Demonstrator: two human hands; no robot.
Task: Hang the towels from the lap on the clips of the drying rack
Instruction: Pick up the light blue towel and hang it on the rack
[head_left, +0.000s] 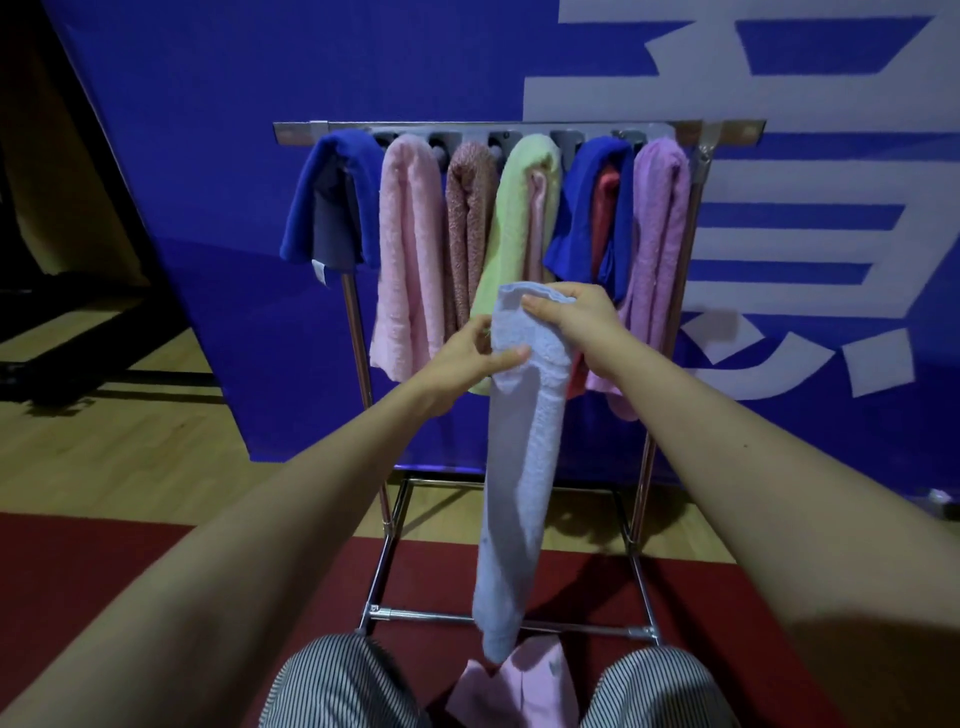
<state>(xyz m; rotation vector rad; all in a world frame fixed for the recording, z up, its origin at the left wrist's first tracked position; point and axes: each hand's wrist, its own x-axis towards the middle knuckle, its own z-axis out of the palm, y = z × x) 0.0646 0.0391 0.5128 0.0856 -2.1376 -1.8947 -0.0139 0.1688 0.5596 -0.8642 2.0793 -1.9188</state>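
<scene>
A pink towel (524, 688) lies on the lap, below both hands. The left hand's (465, 366) and right hand's (579, 322) fingers (540, 305) pinch the top of a hanging light-blue towel (524, 467). Just beyond stands the towel-laden drying rack (727, 128).

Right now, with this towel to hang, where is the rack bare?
Only the rack bar ends are bare: left of the leftmost blue towel and right of the lilac towel. Between them towels crowd edge to edge; grey clips barely show in the gaps.
</scene>
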